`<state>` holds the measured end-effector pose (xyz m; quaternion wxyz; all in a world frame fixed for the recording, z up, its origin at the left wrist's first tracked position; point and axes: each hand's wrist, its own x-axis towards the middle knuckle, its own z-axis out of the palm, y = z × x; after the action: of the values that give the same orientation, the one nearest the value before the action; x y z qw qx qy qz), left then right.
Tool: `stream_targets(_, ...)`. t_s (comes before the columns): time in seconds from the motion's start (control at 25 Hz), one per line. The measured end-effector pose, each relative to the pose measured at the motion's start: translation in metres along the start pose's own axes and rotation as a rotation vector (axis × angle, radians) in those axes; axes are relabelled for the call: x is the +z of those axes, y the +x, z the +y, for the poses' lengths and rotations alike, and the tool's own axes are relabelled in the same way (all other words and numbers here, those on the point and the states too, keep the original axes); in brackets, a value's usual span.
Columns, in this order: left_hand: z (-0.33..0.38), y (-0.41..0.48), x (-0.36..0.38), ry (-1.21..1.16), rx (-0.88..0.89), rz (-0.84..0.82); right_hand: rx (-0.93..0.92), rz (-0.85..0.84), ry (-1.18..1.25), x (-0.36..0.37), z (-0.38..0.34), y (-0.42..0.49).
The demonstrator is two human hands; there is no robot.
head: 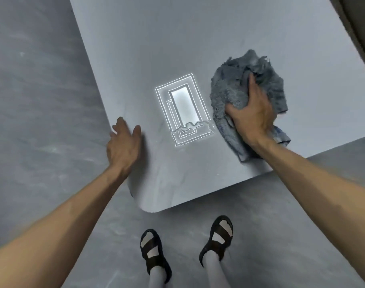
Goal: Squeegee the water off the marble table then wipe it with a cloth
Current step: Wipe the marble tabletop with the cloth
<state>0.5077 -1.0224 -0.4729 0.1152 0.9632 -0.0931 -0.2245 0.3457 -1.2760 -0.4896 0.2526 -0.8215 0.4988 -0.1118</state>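
- Saw no container anywhere on the marble table (198, 38); only a crumpled grey-blue cloth (235, 88) lying on the pale top, toward its near right edge.
- Noted a bright rectangular reflection (182, 104) on the glossy surface, between the two hands, just left of the cloth.
- Found the right arm reaching forward from the lower right, bare forearm crossing the table's near edge.
- Found the right hand (252, 113) palm down on the cloth, fingers curled into its folds and gripping a bunch of fabric, thumb pressed against the left side.
- Found the left arm stretched in from the lower left, wrist at the table's left edge.
- Found the left hand (123, 146) loosely spread, fingers pointing away, holding nothing; could not tell for certain whether resting on the tabletop or just above it.
- Below the table's rounded near corner, two feet in dark sandals (154, 254) and pale socks on the grey floor (32, 100).
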Motion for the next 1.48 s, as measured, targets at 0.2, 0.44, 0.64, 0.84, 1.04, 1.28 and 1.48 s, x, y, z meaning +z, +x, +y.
stream_targets(0.2, -0.023, 0.007, -0.020, -0.202, 0.019, 0.013, -0.328, -0.307, -0.034, 0.037, -0.076, 0.015)
stream_targets(0.44, -0.045, 0.007, -0.027, -0.623, -0.106, 0.063, -0.700, -0.620, -0.168, 0.073, -0.127, -0.012)
stream_targets(0.64, -0.047, -0.010, -0.021, -0.603, -0.091, -0.026, -0.938, -0.704, -0.258, 0.083, -0.142, -0.062)
stream_targets(0.84, -0.044, -0.041, -0.005, -0.349, -0.007, -0.034, -1.214, -0.687, -0.336, 0.079, -0.117, -0.103)
stream_targets(1.04, -0.037, -0.063, 0.006, -0.058, 0.190, -0.045, -1.309, -0.755, -0.403, 0.045, -0.064, -0.065)
stream_targets(1.28, 0.015, -0.068, 0.023, 0.010, 0.098, -0.118, -0.783, -0.443, -0.366, -0.033, 0.051, 0.002)
stream_targets(1.48, 0.018, -0.054, 0.013, 0.006, 0.057, -0.117, -0.214, -0.076, -0.302, -0.049, 0.083, -0.002)
